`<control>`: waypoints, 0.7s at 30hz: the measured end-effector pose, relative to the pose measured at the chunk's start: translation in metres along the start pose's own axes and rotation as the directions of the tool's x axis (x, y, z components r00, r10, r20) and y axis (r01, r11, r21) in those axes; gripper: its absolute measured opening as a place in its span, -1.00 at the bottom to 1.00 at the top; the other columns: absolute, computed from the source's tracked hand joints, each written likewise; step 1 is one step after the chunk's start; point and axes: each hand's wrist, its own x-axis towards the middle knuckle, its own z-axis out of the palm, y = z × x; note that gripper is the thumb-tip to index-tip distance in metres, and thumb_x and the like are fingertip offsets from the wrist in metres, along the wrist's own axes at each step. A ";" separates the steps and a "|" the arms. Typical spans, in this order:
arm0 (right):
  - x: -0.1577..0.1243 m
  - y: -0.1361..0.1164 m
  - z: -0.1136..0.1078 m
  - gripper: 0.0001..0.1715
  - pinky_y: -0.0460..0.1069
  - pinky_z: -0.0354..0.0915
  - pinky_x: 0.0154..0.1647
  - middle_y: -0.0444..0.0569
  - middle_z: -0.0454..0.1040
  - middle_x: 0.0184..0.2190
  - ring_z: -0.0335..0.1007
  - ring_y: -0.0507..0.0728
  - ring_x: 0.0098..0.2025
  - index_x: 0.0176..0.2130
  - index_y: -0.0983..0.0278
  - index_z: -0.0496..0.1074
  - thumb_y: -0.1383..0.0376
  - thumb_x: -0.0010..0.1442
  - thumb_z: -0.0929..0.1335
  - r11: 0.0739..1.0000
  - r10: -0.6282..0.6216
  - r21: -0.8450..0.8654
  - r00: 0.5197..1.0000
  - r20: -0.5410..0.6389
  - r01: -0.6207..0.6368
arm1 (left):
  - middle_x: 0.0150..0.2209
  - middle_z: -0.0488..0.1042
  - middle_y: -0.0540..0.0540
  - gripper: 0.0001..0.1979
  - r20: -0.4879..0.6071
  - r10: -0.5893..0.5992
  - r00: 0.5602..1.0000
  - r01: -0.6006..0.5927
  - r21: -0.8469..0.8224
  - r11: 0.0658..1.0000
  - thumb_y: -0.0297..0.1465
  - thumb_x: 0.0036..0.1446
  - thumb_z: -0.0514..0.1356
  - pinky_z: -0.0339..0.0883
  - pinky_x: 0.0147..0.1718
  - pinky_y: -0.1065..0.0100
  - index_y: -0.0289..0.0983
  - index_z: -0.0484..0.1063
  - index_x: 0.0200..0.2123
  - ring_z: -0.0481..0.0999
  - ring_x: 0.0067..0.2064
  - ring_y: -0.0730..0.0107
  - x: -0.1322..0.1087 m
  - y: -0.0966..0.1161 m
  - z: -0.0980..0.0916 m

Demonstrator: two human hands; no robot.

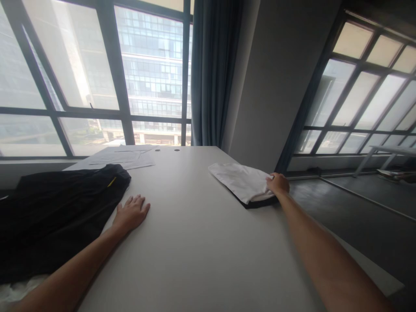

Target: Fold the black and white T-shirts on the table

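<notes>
On the white table my left hand lies flat with its fingers spread, beside a heap of black cloth that has a small yellow strip on it. Over at the right edge, my right hand grips the near right corner of a folded white cloth, its fingers curled over the fabric. Beneath the white cloth a dark folded layer shows along the near side. The fingertips under the cloth are hidden.
Sheets of paper lie at the table's far left, near two round dark spots. Behind stand a window, a blue curtain and a grey pillar. Another table stands far right. White material shows at bottom left.
</notes>
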 end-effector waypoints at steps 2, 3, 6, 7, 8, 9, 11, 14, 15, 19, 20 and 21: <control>0.000 -0.003 -0.008 -0.57 0.05 0.33 -0.01 0.20 0.53 -0.09 0.46 0.24 -0.06 0.00 0.37 0.51 0.25 0.19 0.30 0.995 0.032 0.093 0.995 -0.096 -0.023 | 0.41 0.08 -0.18 -0.37 0.009 -0.001 1.000 0.001 0.009 1.000 -0.12 0.33 -0.19 -0.05 0.27 -0.22 -0.30 0.21 0.32 -0.01 0.43 0.02 0.000 0.000 -0.001; 0.000 -0.004 -0.011 -0.57 0.04 0.34 -0.02 0.19 0.54 -0.10 0.46 0.24 -0.06 0.01 0.36 0.50 0.27 0.19 0.29 0.992 0.059 0.119 0.990 -0.129 -0.044 | 0.41 0.07 -0.17 -0.36 0.013 -0.002 1.000 0.001 0.014 1.000 -0.12 0.33 -0.20 -0.05 0.27 -0.22 -0.30 0.21 0.33 -0.01 0.43 0.02 0.000 0.000 -0.001; -0.004 0.000 -0.014 -0.57 0.09 0.36 -0.08 0.21 0.54 -0.13 0.49 0.30 -0.07 -0.03 0.33 0.53 0.30 0.10 0.34 0.989 0.140 0.054 0.990 -0.018 -0.139 | 0.42 0.06 -0.17 -0.35 0.019 -0.002 1.000 0.001 0.018 1.000 -0.11 0.33 -0.21 -0.06 0.28 -0.21 -0.30 0.20 0.33 -0.03 0.43 0.03 0.000 0.000 -0.001; -0.006 0.000 -0.013 -0.58 0.11 0.37 -0.10 0.24 0.54 -0.14 0.49 0.33 -0.07 -0.06 0.35 0.54 0.30 0.06 0.37 0.986 0.166 -0.012 0.984 0.061 -0.166 | 0.42 0.06 -0.17 -0.35 0.019 -0.002 1.000 0.002 0.018 1.000 -0.11 0.33 -0.21 -0.06 0.28 -0.21 -0.29 0.20 0.33 -0.03 0.43 0.03 0.000 0.001 -0.001; -0.007 0.000 -0.013 -0.57 0.13 0.37 -0.10 0.29 0.52 -0.12 0.50 0.36 -0.06 -0.07 0.37 0.55 0.30 0.03 0.39 0.979 0.193 -0.088 0.973 0.126 -0.183 | 0.42 0.06 -0.16 -0.35 0.019 -0.004 1.000 0.004 0.016 1.000 -0.10 0.33 -0.21 -0.06 0.28 -0.21 -0.29 0.20 0.33 -0.03 0.43 0.03 0.000 0.001 -0.001; -0.009 -0.003 -0.012 -0.55 0.16 0.37 -0.09 0.34 0.50 -0.10 0.49 0.38 -0.04 -0.07 0.40 0.55 0.29 0.01 0.41 0.970 0.209 -0.161 0.964 0.162 -0.183 | 0.42 0.05 -0.16 -0.35 0.020 -0.006 1.000 0.006 0.014 1.000 -0.10 0.33 -0.21 -0.06 0.28 -0.21 -0.29 0.20 0.33 -0.03 0.43 0.03 0.000 0.001 -0.002; -0.011 -0.017 -0.010 -0.53 0.22 0.33 0.00 0.40 0.45 -0.01 0.44 0.40 0.03 -0.03 0.44 0.52 0.29 0.06 0.38 0.957 0.173 -0.261 0.970 0.173 -0.124 | 0.42 0.06 -0.17 -0.35 0.023 -0.009 1.000 0.009 0.009 1.000 -0.10 0.33 -0.21 -0.06 0.27 -0.22 -0.29 0.21 0.33 -0.03 0.43 0.02 0.000 0.001 -0.002; -0.018 -0.055 -0.004 -0.50 0.28 0.17 0.18 0.34 0.38 0.12 0.31 0.38 0.17 0.10 0.40 0.44 0.26 0.22 0.28 0.962 -0.094 -0.238 0.982 0.162 0.131 | 0.41 0.09 -0.19 -0.37 0.006 -0.005 1.000 0.005 -0.005 1.000 -0.12 0.33 -0.18 -0.05 0.27 -0.21 -0.29 0.23 0.31 0.00 0.42 0.01 0.000 0.001 -0.001; -0.022 -0.069 0.001 -0.47 0.29 0.10 0.24 0.31 0.34 0.18 0.24 0.36 0.22 0.16 0.38 0.39 0.22 0.28 0.24 0.955 -0.199 -0.195 0.969 0.143 0.225 | 0.40 0.10 -0.19 -0.38 -0.005 -0.003 1.000 0.003 -0.011 1.000 -0.12 0.33 -0.17 -0.05 0.27 -0.21 -0.28 0.25 0.30 0.00 0.42 0.01 0.000 0.001 -0.001; -0.043 -0.111 0.031 -0.31 0.33 -0.15 0.35 0.16 0.08 0.39 -0.06 0.31 0.39 0.36 0.25 0.14 0.02 0.38 0.10 0.922 -0.344 -0.081 0.899 0.271 0.378 | 0.40 0.11 -0.20 -0.41 -0.022 -0.004 1.000 0.003 -0.028 1.000 -0.12 0.33 -0.15 -0.06 0.27 -0.20 -0.25 0.28 0.28 0.02 0.42 0.01 0.000 0.001 0.001; -0.046 -0.115 0.039 -0.30 0.35 -0.14 0.35 0.14 0.06 0.40 -0.08 0.31 0.40 0.37 0.22 0.13 -0.01 0.38 0.09 0.924 -0.320 -0.078 0.869 0.377 0.374 | 0.40 0.11 -0.21 -0.41 -0.023 -0.006 1.000 0.005 -0.034 0.999 -0.12 0.33 -0.15 -0.06 0.27 -0.21 -0.24 0.28 0.28 0.02 0.42 0.00 -0.001 0.001 0.001; -0.047 -0.118 0.046 -0.29 0.36 -0.10 0.33 0.13 0.07 0.39 -0.06 0.32 0.40 0.36 0.19 0.16 -0.04 0.37 0.10 0.924 -0.295 -0.082 0.834 0.466 0.373 | 0.40 0.10 -0.21 -0.42 -0.022 -0.007 1.000 0.006 -0.038 0.999 -0.12 0.33 -0.14 -0.07 0.27 -0.22 -0.24 0.28 0.28 0.02 0.41 -0.01 -0.001 0.001 0.001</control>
